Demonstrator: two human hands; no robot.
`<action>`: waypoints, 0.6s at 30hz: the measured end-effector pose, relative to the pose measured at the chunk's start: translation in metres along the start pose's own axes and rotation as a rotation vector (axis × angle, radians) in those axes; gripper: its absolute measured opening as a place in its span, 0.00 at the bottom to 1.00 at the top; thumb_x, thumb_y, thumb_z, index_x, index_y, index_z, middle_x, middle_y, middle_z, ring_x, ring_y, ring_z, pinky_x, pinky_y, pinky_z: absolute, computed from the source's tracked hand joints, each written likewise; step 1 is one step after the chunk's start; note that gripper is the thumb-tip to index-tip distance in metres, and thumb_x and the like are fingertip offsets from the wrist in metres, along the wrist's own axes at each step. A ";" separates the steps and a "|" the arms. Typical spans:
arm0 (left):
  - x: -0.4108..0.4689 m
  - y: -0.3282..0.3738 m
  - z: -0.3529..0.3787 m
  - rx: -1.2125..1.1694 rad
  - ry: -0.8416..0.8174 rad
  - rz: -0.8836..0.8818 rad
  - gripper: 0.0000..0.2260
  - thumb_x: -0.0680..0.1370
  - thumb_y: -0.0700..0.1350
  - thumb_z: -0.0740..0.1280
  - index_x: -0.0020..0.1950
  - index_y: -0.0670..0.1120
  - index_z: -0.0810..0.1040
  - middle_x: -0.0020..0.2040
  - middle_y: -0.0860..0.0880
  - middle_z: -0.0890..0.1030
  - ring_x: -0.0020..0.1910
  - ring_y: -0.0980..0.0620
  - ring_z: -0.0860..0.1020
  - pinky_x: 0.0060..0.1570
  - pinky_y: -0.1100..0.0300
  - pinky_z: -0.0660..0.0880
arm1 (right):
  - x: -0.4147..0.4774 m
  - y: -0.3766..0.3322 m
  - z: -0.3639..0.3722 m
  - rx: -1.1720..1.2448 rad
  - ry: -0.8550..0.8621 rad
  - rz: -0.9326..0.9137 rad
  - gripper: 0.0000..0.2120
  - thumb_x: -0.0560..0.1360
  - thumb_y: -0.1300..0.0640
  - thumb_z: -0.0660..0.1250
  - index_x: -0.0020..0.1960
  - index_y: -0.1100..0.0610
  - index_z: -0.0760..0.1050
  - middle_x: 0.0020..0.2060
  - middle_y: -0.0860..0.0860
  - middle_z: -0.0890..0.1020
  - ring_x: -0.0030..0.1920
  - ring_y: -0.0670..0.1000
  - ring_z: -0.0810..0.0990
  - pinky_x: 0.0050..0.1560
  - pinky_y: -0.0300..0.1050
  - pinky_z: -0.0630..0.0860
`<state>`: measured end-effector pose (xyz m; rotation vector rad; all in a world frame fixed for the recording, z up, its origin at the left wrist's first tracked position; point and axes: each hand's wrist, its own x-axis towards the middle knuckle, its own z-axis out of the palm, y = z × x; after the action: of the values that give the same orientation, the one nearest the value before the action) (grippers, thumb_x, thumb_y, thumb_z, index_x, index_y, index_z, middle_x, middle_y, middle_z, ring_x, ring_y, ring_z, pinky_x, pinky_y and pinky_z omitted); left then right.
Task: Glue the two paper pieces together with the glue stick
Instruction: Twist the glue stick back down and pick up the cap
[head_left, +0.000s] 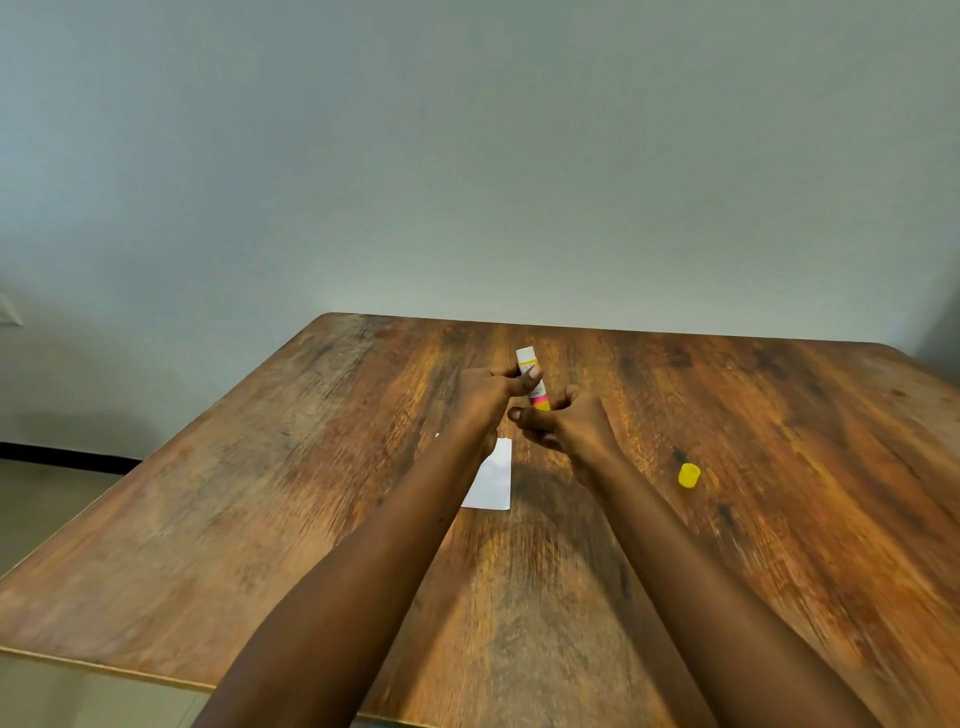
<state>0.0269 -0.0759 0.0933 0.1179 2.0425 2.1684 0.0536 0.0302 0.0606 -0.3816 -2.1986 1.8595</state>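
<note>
The glue stick (529, 365) is white with a pink and yellow band, held upright above the middle of the wooden table (260, 493). My left hand (488, 395) grips its upper body with thumb and fingers. My right hand (566, 421) holds its yellow bottom end. Its yellow cap (689, 475) lies off the stick on the table, to the right of my right wrist. One white paper piece (493, 480) lies flat under my left forearm, partly hidden by it. A second paper piece is not visible.
The table's left edge and near edge are in view, with floor and a black baseboard (67, 457) beyond the left edge. A plain wall stands behind the far edge.
</note>
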 end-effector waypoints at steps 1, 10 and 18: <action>0.001 0.000 -0.002 -0.006 -0.006 0.001 0.15 0.75 0.40 0.69 0.60 0.35 0.79 0.61 0.40 0.80 0.63 0.43 0.76 0.50 0.60 0.73 | 0.001 0.000 -0.003 0.007 -0.060 0.017 0.16 0.68 0.59 0.74 0.53 0.62 0.75 0.49 0.59 0.82 0.48 0.58 0.83 0.53 0.51 0.81; 0.006 -0.004 -0.006 -0.001 0.009 0.006 0.16 0.74 0.40 0.69 0.60 0.35 0.79 0.63 0.40 0.79 0.65 0.42 0.75 0.59 0.53 0.70 | 0.003 -0.004 -0.019 0.136 -0.231 0.053 0.02 0.70 0.63 0.71 0.42 0.61 0.82 0.41 0.57 0.85 0.42 0.55 0.85 0.40 0.41 0.82; 0.002 -0.004 -0.001 0.010 -0.002 0.020 0.16 0.75 0.41 0.69 0.60 0.36 0.79 0.61 0.40 0.80 0.59 0.46 0.77 0.47 0.65 0.73 | 0.004 0.004 -0.010 0.004 -0.136 -0.021 0.09 0.70 0.59 0.73 0.48 0.59 0.77 0.45 0.57 0.82 0.46 0.55 0.83 0.49 0.47 0.81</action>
<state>0.0252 -0.0768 0.0889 0.1418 2.0604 2.1686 0.0536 0.0408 0.0585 -0.2370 -2.2753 1.9316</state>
